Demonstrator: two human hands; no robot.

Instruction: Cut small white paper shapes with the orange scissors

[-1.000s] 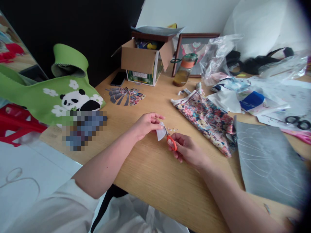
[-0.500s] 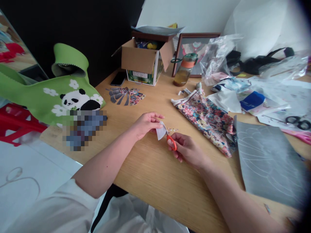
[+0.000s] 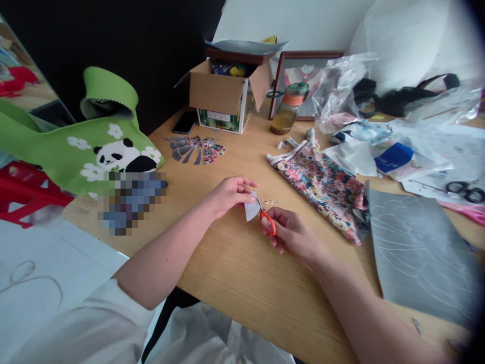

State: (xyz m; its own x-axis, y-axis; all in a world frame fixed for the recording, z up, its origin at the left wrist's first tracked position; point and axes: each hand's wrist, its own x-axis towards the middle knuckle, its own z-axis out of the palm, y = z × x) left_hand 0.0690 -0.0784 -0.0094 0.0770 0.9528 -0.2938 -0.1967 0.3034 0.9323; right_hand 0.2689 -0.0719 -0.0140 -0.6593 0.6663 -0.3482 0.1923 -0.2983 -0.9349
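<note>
My left hand (image 3: pixel 226 194) pinches a small pale scrap of fabric (image 3: pixel 251 208) just above the wooden table (image 3: pixel 242 273). My right hand (image 3: pixel 293 235) grips small orange-handled scissors (image 3: pixel 266 219), whose blades point up into the edge of the scrap. Tiny cut bits (image 3: pixel 270 202) lie on the table just beyond the scrap. Both hands meet near the table's middle.
Floral cloth (image 3: pixel 322 188) lies right of my hands, a grey traced sheet (image 3: pixel 420 253) further right. Cut petal shapes (image 3: pixel 195 148), a phone (image 3: pixel 184 122), a cardboard box (image 3: pixel 223 95) and a jar (image 3: pixel 288 108) sit at the back. A green panda felt piece (image 3: pixel 94 146) lies left; black scissors (image 3: pixel 465 190) far right.
Almost nothing differs: my hands stay together at the scrap, with only slight shifts of the left fingers and the scissors.
</note>
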